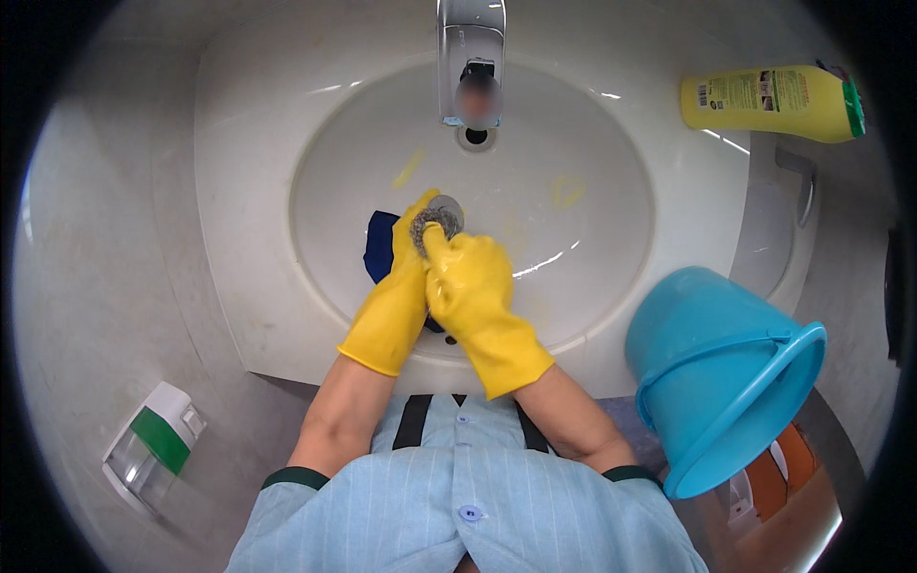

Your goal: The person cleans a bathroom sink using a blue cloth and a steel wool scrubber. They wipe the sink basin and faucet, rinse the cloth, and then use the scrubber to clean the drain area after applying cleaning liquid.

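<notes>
Both my hands wear long yellow rubber gloves and meet over the left half of the white oval sink (592,239). My left hand (405,250) is closed round a small round metal drain stopper (449,202), its shiny rim showing beyond the fingers. Pressed against that stopper is a grey steel wool scourer (430,226), which my right hand (470,272) grips with the thumb on top. A dark blue cloth (379,246) lies in the basin beside and partly under my left hand.
The chrome tap (472,48) overhangs the drain hole (477,138). Yellow smears mark the basin. A yellow bottle with a green cap (764,103) lies on the right of the counter. A tilted blue bucket (716,363) stands at the right front. A dispenser (158,441) is on the left wall.
</notes>
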`<state>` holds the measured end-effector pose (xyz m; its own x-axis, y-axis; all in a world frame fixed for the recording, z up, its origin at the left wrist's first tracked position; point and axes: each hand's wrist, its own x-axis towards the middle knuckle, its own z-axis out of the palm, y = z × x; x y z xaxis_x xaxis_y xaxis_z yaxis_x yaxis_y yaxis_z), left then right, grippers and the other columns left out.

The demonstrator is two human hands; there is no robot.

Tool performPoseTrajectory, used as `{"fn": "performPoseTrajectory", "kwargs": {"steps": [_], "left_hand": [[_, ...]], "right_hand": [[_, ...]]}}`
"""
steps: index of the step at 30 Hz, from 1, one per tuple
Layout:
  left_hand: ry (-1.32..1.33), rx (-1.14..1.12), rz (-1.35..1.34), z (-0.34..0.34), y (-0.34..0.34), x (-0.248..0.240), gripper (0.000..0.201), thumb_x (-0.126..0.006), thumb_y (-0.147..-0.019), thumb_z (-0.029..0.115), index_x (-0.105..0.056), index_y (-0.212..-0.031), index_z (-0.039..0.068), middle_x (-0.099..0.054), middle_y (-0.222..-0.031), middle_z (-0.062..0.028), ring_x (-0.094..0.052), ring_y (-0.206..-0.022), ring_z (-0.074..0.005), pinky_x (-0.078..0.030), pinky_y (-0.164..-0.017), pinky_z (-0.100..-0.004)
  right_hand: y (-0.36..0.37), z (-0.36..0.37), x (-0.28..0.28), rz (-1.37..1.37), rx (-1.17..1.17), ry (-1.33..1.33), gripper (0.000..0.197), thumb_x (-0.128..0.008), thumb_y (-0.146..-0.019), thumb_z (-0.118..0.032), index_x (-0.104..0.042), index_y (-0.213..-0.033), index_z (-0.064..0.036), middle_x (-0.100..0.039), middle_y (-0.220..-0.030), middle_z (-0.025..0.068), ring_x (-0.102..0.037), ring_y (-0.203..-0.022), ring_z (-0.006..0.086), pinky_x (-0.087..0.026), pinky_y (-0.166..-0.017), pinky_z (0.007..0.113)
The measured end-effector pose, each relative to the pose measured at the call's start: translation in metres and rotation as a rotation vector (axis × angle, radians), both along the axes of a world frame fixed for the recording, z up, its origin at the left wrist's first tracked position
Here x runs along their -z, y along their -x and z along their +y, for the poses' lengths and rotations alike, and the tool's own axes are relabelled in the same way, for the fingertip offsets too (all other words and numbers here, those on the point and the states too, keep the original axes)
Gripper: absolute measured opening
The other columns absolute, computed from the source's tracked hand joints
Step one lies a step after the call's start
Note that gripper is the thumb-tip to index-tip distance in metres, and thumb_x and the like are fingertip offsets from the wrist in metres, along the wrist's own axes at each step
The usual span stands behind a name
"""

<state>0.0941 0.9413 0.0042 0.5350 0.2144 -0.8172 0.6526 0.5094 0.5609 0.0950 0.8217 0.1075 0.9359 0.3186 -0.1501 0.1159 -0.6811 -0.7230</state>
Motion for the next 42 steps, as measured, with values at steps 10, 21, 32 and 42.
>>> {"fn": "performPoseTrajectory", "kwargs": {"steps": [10, 21, 32, 42], "left_hand": [[0.145, -0.214, 0.076, -0.019, -0.021, -0.023, 0.027, -0.064, -0.106, 0.03, -0.067, -0.1, 0.004, -0.066, -0.084, -0.0049, -0.063, -0.07, -0.0181, -0.054, -0.064, -0.0341], [0.207, 0.237, -0.325, 0.005, -0.002, -0.033, 0.017, -0.067, -0.1, 0.015, -0.063, -0.111, 0.003, -0.067, -0.087, -0.0091, -0.059, -0.058, -0.0185, -0.049, -0.05, -0.0324], [0.801, -0.02, -0.374, 0.005, -0.012, -0.065, 0.042, -0.046, -0.116, 0.026, -0.056, -0.146, -0.002, -0.068, -0.105, -0.0096, -0.061, -0.077, -0.0168, -0.051, -0.067, -0.0273], [0.309, 0.128, -0.636, 0.044, -0.037, -0.084, 0.047, -0.065, -0.105, 0.016, -0.055, -0.15, 0.004, -0.068, -0.131, -0.01, -0.069, -0.112, -0.0201, -0.06, -0.091, -0.0386]], "right_hand": [[-0.015, -0.004, 0.001, 0.159, 0.08, 0.009, 0.03, -0.061, -0.091, -0.018, -0.071, -0.114, -0.0022, -0.07, -0.087, 0.0239, -0.066, -0.085, 0.0492, -0.051, -0.074, 0.059], [-0.031, -0.047, 0.029, 0.691, 1.048, -0.961, 0.034, -0.069, -0.1, -0.018, -0.071, -0.129, -0.0002, -0.075, -0.115, 0.0106, -0.072, -0.104, 0.0233, -0.056, -0.091, 0.034], [-0.013, -0.047, 0.04, 0.768, 0.897, -0.868, 0.041, -0.073, -0.099, -0.014, -0.067, -0.135, 0.0032, -0.073, -0.119, 0.0112, -0.068, -0.102, 0.019, -0.055, -0.091, 0.033], [-0.003, -0.047, 0.058, 0.736, 0.831, -0.803, 0.04, -0.073, -0.099, -0.016, -0.068, -0.134, 0.0029, -0.074, -0.117, 0.0116, -0.068, -0.102, 0.0199, -0.054, -0.091, 0.033]]}}
